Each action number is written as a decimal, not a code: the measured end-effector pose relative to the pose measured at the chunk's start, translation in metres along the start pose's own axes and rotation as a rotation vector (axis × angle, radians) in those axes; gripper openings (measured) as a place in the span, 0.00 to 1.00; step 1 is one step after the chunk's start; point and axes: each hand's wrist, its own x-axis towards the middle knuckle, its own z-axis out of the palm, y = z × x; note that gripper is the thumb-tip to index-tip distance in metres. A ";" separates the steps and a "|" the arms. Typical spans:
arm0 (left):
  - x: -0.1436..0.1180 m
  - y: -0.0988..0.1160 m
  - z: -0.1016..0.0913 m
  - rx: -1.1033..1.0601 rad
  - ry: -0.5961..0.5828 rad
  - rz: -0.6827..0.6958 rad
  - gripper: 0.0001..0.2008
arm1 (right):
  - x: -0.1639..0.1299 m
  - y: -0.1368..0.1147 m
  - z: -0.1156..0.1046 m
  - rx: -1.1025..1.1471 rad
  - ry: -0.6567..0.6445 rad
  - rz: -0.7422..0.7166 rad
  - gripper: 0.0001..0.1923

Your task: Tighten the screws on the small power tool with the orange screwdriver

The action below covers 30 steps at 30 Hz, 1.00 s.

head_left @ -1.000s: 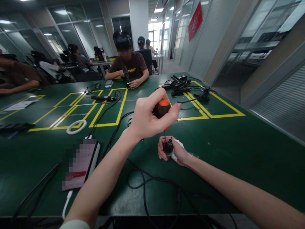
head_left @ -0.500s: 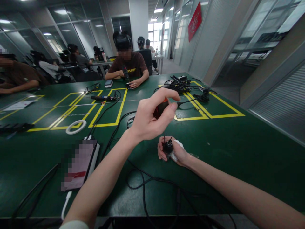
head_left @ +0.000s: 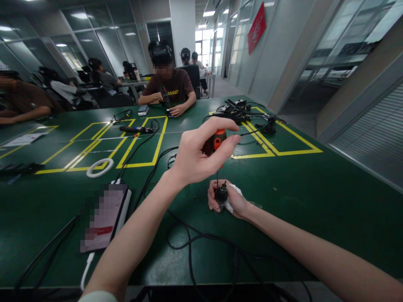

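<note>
The left hand (head_left: 195, 157) gripped an orange-handled screwdriver (head_left: 215, 144) upright, fingers closed round it, tip in a small black part (head_left: 221, 194). The right hand (head_left: 231, 200) clasped that part with white tissue (head_left: 232, 197) on the green counter (head_left: 315, 188). No writing was legible nearby.

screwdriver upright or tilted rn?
Upright. The screwdriver shaft runs straight down from the left hand into the black part held by the right hand.

orange-black screwdriver (head_left: 215, 144) upright, tip in small black part (head_left: 221, 194)
</note>
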 end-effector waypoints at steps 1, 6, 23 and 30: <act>0.000 0.000 -0.001 -0.022 -0.022 -0.008 0.08 | 0.000 0.000 0.000 0.001 -0.002 0.001 0.17; -0.002 -0.001 -0.005 -0.072 -0.081 -0.017 0.15 | 0.000 0.000 0.001 -0.001 -0.006 -0.005 0.17; -0.002 -0.004 -0.004 0.010 -0.020 0.008 0.14 | 0.000 0.000 0.000 0.001 -0.001 -0.010 0.17; -0.001 -0.003 -0.011 -0.001 -0.049 -0.014 0.15 | 0.000 0.000 0.000 -0.005 -0.010 -0.008 0.17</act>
